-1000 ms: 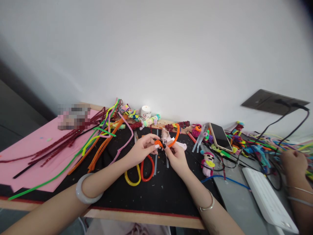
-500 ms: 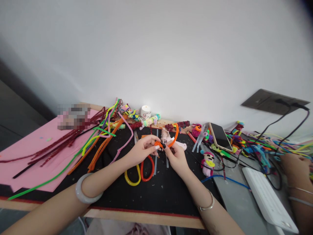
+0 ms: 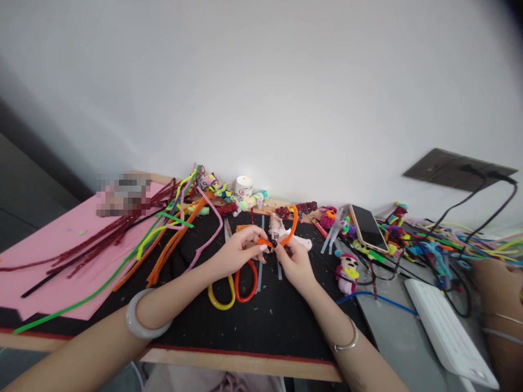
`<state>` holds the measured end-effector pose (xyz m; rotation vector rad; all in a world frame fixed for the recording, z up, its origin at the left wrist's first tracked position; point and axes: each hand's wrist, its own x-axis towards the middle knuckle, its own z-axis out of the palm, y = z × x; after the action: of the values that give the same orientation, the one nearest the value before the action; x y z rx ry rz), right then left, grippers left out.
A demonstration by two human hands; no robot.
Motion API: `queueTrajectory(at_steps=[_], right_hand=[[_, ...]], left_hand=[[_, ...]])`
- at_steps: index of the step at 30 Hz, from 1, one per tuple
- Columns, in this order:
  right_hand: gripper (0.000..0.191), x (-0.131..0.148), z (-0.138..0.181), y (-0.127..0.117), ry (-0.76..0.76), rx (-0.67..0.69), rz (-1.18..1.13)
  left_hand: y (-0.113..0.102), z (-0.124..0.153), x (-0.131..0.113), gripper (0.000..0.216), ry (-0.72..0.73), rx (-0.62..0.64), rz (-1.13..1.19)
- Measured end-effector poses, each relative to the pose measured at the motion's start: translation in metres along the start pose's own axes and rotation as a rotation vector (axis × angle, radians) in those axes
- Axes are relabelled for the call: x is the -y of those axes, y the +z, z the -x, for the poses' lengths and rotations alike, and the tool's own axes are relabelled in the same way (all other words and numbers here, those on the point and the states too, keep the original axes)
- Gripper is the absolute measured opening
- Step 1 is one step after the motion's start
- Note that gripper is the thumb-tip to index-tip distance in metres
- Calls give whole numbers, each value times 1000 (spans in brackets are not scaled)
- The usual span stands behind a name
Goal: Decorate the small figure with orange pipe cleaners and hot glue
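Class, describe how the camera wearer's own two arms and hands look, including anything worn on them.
The left hand and right hand wear no gloves, and no sleeves show on either arm. A thick, smooth, pale greyish-white bangle rings the left arm; a thin, shiny bracelet rings the right.

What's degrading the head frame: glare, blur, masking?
Head view: top of the white jar nearly washes out against the wall; head view: pixelated patch overlaps the pink sheet; head view: co-worker's hand looks soft; head view: orange pipe cleaner reads clearly.
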<state>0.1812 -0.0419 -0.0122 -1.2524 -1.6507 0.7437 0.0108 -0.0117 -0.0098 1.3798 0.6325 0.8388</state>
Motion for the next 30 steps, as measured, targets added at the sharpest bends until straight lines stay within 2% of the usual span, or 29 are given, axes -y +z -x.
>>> queueTrajectory(at_steps=[18, 30], right_hand=[[19, -2, 0, 0, 67, -5, -58], [20, -8, 0, 2, 93, -20, -135]], left_hand=[[0, 0, -2, 19, -13, -3, -19], [-1, 1, -9, 20, -37, 39, -52]])
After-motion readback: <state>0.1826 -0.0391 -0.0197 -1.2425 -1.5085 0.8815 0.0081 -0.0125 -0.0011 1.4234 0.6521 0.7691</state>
